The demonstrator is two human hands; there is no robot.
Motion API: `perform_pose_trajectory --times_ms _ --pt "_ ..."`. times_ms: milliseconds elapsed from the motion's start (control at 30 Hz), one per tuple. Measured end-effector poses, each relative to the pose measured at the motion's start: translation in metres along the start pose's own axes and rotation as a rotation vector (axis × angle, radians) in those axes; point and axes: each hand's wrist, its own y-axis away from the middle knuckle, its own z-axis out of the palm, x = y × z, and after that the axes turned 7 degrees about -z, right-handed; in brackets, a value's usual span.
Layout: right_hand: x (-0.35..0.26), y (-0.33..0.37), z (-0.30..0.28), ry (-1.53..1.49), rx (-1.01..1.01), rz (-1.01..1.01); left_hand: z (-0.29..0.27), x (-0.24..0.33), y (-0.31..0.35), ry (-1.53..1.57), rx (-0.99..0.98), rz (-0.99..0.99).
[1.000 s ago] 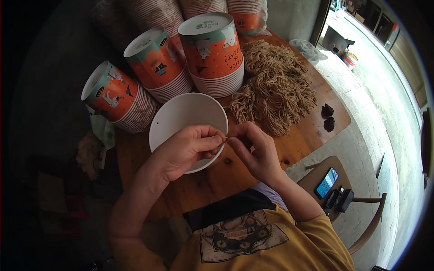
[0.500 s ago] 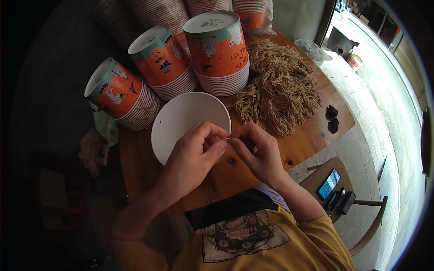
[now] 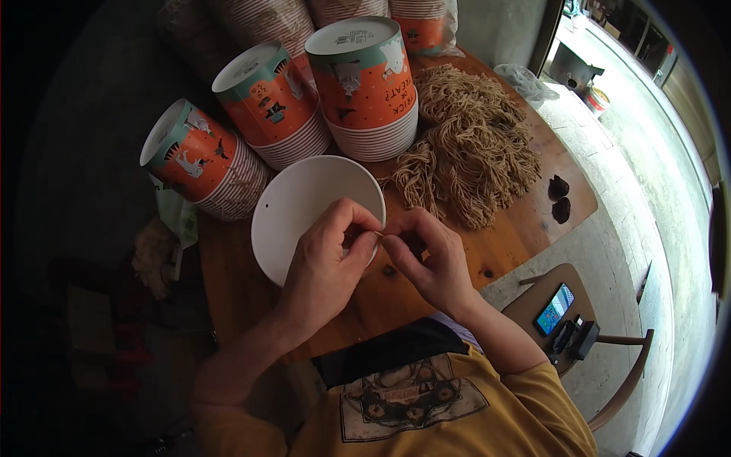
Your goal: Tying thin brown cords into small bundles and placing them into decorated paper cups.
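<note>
My left hand [image 3: 329, 255] and my right hand [image 3: 430, 259] meet over the near right rim of a white paper bucket [image 3: 293, 198]. Thumb and forefinger of each hand are pinched together on a thin tan cord [image 3: 380, 234], of which only a short bit shows between the fingertips. The bucket's mouth faces up toward me, and a small dark hole marks its inner wall at the left. Just beyond my right hand lies a heap of tan cords [image 3: 480, 145], loose and tangled on the wooden table [image 3: 525, 240].
Behind the bucket stand upside-down stacks of orange and green paper buckets [image 3: 362, 91], with bagged stacks behind them. Two small dark lumps [image 3: 560, 199] lie near the table's right edge. A wooden chair [image 3: 525, 308] at the right holds a phone [image 3: 554, 308] and small black items.
Both hands have shifted very slightly left, still pinching at the same spot. The bucket and the stacks also appear a little further left in the picture.
</note>
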Motion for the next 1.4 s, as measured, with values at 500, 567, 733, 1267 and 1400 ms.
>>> perform_pose_trajectory --times_ms 500,567,733,1267,1400 --pt "-0.003 0.000 0.004 -0.107 0.037 0.074 -0.011 -0.004 -0.005 0.215 -0.067 -0.240" --pt "-0.003 0.000 0.004 -0.117 0.038 0.079 -0.015 -0.004 -0.001 0.154 -0.082 -0.257" --pt "0.000 0.000 0.004 -0.079 0.022 0.078 -0.010 0.001 0.002 0.214 -0.127 -0.304" --pt "-0.001 0.000 0.008 -0.146 0.038 0.091 -0.001 -0.004 -0.004 0.236 -0.045 -0.131" --pt "0.001 0.000 0.009 -0.151 0.053 0.097 -0.003 -0.003 -0.005 0.326 -0.077 -0.121"
